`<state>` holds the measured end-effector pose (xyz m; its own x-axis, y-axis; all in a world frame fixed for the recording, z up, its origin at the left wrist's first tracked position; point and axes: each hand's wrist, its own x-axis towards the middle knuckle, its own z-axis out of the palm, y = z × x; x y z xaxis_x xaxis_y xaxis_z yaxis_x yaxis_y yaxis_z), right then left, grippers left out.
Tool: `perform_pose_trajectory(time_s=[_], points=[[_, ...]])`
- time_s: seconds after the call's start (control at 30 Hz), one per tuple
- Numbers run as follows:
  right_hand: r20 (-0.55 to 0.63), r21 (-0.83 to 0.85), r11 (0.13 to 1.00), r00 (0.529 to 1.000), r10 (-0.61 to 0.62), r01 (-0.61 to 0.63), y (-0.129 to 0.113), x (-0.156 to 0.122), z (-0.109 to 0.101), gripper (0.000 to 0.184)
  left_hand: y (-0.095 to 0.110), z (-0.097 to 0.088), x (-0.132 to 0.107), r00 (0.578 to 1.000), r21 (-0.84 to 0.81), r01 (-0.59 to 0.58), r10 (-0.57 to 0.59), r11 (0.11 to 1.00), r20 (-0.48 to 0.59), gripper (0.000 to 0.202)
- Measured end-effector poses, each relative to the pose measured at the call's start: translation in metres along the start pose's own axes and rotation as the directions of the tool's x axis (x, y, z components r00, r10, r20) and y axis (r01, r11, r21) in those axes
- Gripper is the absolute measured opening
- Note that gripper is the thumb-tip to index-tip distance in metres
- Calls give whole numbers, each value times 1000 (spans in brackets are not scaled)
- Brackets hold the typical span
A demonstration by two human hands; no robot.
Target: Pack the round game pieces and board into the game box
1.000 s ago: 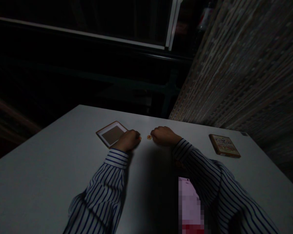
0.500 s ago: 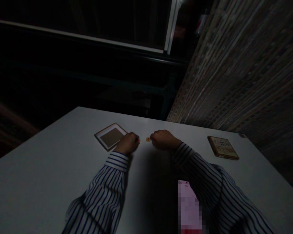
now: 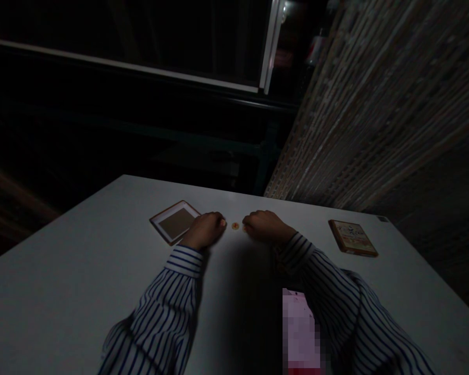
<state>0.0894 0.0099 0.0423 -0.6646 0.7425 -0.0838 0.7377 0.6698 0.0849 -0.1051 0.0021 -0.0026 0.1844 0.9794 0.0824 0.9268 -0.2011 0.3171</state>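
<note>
The scene is dim. My left hand (image 3: 205, 229) rests on the white table (image 3: 82, 281) with its fingers curled, its fingertips beside a small round orange piece (image 3: 235, 225). My right hand (image 3: 263, 225) lies just right of that piece, also curled, fingertips close to it. What the fingers pinch, if anything, is too small and dark to name. A flat brown tray with a pale border (image 3: 174, 221) lies right behind my left hand. Both arms wear striped sleeves.
A flat brown box with a printed lid (image 3: 352, 237) lies on the table at the right. A woven wall (image 3: 394, 104) rises at the right edge. Beyond the table's far edge are dark shelves and a pale frame (image 3: 269, 47).
The two hands have drawn slightly closer around the orange piece. The view has shifted a little; nothing else moved.
</note>
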Motion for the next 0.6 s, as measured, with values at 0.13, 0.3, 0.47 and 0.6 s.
perform_pose_trajectory(time_s=[0.13,0.3,0.47,0.6], points=[[-4,14,999,1000,29,-29,3,-7,-2,30,6,-6,-2,998,-98,-32,26,995,-60,30],[-27,51,998,999,48,-46,8,-16,-3,34,13,-9,-3,992,-202,-66,43,977,-116,30],[-65,88,993,994,84,-78,14,-27,-4,35,23,-15,-6,980,-287,-133,83,949,-183,26],[-108,126,987,988,109,-95,18,-36,-3,35,31,-18,-7,971,-349,-187,118,918,-209,23]])
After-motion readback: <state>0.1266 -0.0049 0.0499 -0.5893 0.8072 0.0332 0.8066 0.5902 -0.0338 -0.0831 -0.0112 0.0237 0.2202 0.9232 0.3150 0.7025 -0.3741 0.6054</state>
